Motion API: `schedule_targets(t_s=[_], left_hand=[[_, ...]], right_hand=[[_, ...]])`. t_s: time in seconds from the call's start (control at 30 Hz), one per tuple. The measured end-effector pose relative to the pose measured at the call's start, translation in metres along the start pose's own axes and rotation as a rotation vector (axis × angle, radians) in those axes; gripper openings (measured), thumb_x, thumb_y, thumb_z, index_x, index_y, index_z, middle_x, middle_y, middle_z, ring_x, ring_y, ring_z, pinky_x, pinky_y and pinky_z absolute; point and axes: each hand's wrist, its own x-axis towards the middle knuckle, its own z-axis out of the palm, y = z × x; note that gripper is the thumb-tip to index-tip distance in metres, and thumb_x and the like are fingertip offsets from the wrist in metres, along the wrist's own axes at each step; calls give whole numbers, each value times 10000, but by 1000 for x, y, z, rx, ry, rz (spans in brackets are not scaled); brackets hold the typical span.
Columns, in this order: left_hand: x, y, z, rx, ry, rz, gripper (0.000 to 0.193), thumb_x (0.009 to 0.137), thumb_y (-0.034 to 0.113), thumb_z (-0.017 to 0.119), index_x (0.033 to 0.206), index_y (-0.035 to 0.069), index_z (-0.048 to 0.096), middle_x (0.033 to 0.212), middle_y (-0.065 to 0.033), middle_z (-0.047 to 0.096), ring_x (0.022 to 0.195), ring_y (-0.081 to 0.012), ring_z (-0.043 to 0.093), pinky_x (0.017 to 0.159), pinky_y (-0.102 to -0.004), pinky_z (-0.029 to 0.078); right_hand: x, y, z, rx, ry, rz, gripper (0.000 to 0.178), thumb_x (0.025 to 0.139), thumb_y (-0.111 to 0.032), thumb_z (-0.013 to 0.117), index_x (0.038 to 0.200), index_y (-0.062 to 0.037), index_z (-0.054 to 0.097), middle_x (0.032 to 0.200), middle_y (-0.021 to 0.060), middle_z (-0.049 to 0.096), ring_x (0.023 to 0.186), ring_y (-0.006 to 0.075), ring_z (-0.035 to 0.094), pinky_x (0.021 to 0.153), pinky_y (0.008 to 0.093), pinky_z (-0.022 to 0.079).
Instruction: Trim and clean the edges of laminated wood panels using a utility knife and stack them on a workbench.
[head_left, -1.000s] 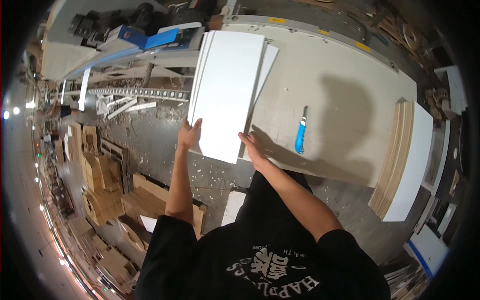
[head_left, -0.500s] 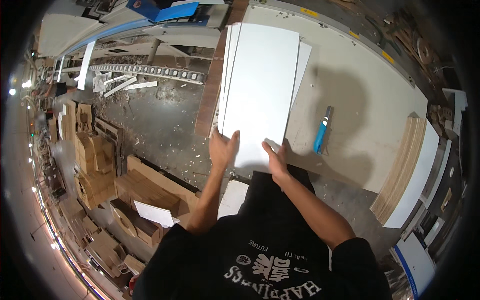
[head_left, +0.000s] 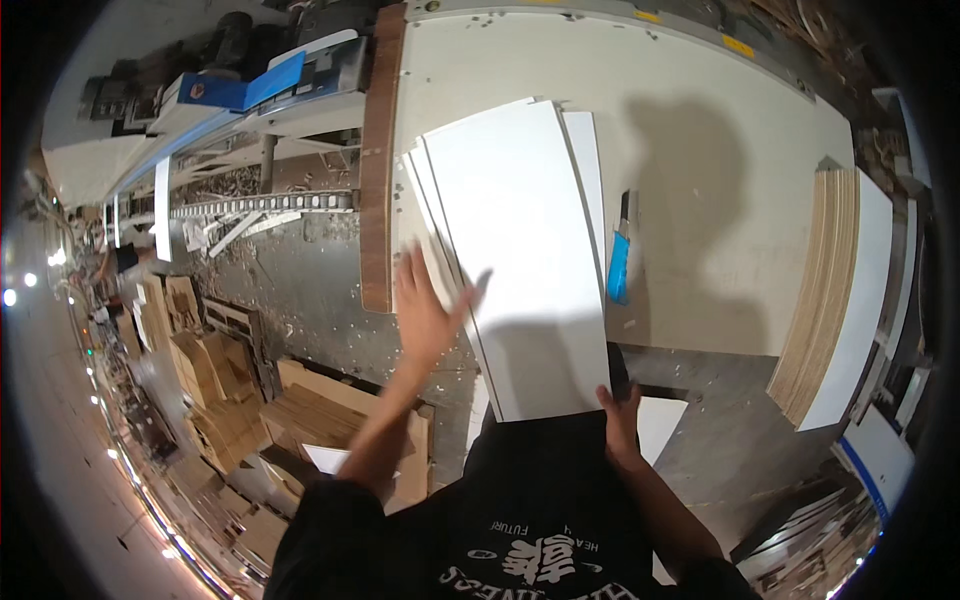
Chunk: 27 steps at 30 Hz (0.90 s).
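Observation:
A stack of white rectangular panels [head_left: 520, 230] lies lengthwise before me, the sheets slightly fanned and their near end close to my body. My left hand [head_left: 428, 312] is beside the stack's left edge, fingers spread and thumb reaching over the top panel. At the near right corner, my right hand [head_left: 622, 425] has its thumb against or just beside the panel edge, with thumb and forefinger apart; its other fingers are partly hidden. Just right of the stack, a blue utility knife [head_left: 619, 268] rests on the pale worktable [head_left: 700, 290].
A pile of boards with brown edges [head_left: 815, 290] stands at the table's right end. A brown wood-grain strip [head_left: 378, 180] runs along its left edge. Cardboard pieces [head_left: 330, 415] lie on the floor at lower left, with a machine [head_left: 240, 105] at upper left.
The panel stack has come nearer to my body and turned slightly. My left hand has come off its edge with fingers spreading; my right hand has moved to the near right corner.

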Motion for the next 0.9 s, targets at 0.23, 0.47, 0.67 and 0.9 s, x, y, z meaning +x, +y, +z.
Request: schedule_targets(t_s=[0.23, 0.47, 0.67, 0.9], left_hand=[[283, 29, 10, 171, -591, 385, 1258, 833, 873, 691, 1637, -47, 394, 1637, -317, 456, 1562, -461, 395, 1309, -495, 335], [291, 39, 12, 102, -627, 243, 1171, 817, 670, 862, 1631, -45, 417, 1559, -329, 512, 1512, -449, 455, 1261, -464, 401], [254, 44, 34, 156, -652, 220, 1102, 811, 746, 828, 1490, -79, 558, 1546, -377, 485, 1492, -470, 455, 1294, -501, 367], [134, 97, 55, -24, -643, -3, 1294, 792, 762, 838, 1608, -132, 380, 1471, -373, 521, 1337, -494, 606, 1215, -533, 466]], right_hand=[[-14, 65, 40, 110, -937, 265, 407, 1115, -348, 657, 1410, -87, 555, 1331, 28, 645, 1297, 159, 599, 1209, 325, 435], [-26, 106, 86, 270, -472, -18, 182, 1066, -218, 751, 1164, -94, 662, 1109, 7, 652, 1086, 146, 609, 932, 336, 486], [-23, 146, 25, 612, -316, 149, 440, 1094, -310, 709, 1453, -151, 508, 1345, 44, 592, 1315, 208, 560, 1106, 439, 464], [2, 132, -89, 850, 122, 96, 721, 1101, -538, 608, 1609, -60, 426, 1561, 110, 544, 1435, 287, 531, 1207, 494, 443]])
